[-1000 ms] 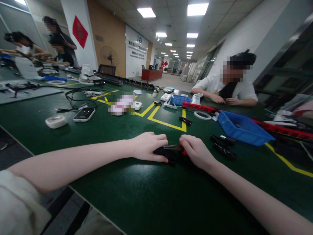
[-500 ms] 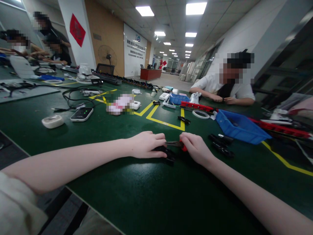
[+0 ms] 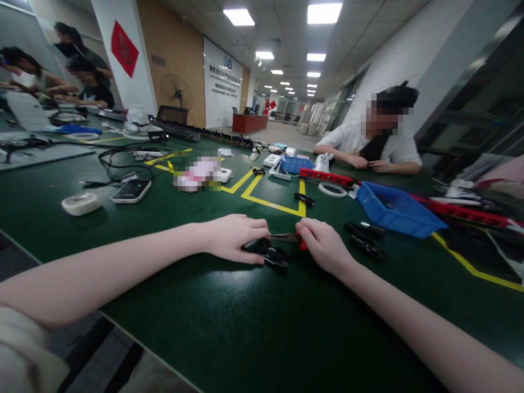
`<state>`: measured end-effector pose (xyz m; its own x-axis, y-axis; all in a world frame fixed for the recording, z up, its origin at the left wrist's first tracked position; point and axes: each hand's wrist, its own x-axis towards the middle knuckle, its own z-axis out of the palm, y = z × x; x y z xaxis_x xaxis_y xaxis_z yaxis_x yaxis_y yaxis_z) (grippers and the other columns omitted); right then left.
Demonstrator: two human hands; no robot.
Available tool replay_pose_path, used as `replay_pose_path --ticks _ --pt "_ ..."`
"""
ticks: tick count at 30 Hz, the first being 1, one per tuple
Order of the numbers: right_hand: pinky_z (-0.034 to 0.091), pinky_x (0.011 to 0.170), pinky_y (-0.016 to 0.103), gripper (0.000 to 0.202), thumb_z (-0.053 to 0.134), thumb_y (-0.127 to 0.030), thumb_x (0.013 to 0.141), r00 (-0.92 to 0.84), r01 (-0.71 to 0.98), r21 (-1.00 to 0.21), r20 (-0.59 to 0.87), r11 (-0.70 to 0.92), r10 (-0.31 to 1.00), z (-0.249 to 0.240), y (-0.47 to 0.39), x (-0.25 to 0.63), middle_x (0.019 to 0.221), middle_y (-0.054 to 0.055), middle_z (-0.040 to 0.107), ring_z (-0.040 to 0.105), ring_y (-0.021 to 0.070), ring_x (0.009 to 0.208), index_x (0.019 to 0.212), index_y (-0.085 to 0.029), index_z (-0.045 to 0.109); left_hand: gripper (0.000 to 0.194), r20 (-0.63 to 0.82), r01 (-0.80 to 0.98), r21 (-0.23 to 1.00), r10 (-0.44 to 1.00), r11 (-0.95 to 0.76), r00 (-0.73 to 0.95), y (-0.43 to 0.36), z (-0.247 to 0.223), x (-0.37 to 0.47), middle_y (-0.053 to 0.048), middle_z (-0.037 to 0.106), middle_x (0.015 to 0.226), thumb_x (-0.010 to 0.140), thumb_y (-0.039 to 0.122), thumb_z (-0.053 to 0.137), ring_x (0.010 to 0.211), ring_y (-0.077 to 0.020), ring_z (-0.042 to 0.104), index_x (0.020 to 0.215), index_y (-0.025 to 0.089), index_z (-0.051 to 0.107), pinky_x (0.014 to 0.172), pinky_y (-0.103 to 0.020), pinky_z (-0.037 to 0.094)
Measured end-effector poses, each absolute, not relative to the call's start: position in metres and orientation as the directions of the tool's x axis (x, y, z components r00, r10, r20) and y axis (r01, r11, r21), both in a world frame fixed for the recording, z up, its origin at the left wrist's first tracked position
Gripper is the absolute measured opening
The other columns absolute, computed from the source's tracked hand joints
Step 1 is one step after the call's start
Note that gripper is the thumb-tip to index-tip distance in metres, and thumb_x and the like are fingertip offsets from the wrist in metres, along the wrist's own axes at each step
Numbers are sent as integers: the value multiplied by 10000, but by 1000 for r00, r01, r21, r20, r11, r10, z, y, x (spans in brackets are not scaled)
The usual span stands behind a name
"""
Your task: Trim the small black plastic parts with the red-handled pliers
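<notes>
Left hand [image 3: 235, 236]: thumb and fingers grasp one end of a black part [image 3: 276, 256].
Right hand [image 3: 324, 243]: clenched around a red-handled tool [image 3: 290, 238], its metal tip at the left fingers.
Black part: low over the green table [image 3: 229, 333], between both hands.

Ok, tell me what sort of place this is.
Probably a small assembly workshop in an office-like room: the right hand grips a red-handled tool, a blue bin sits on the green worktable, and a red desk stands beyond.
</notes>
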<state>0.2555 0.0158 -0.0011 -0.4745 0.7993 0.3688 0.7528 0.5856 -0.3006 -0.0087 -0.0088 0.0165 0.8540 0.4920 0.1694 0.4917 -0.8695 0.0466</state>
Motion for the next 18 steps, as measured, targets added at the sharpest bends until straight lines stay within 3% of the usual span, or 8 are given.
replay_pose_path --ticks 5,11,16,18 --pt "349 683 346 406 295 -430 1009 -387 828 -249 397 503 833 -2 18 256 786 61 635 582 228 774 718 -231 497 337 157 484 63 488 -873 859 -10 20 -10 -66 638 1176 935 440 655 948 -228 667 1150 187 594 835 -332 477" --pt "342 721 379 361 378 -449 998 -340 885 -168 405 435 849 -4 20 256 820 76 654 580 263 835 754 -228 524 401 162 468 63 471 -882 867 -7 25 -14 -41 663 1043 847 521 749 875 -209 663 1023 189 611 779 -321 465" --pt "385 805 420 249 459 -405 974 -377 876 -121 432 467 819 -3 18 259 956 100 686 597 283 929 875 -217 588 457 197 415 65 420 -907 886 -5 25 -16 -44 667 1026 802 589 765 869 -214 662 981 195 619 756 -325 458" --pt "407 839 440 191 483 -362 967 -433 831 -87 519 549 737 6 16 257 1000 107 693 612 290 968 949 -215 603 450 198 410 70 416 -909 888 -5 24 -16 -46 667 1032 808 591 759 868 -212 664 975 196 623 744 -321 456"
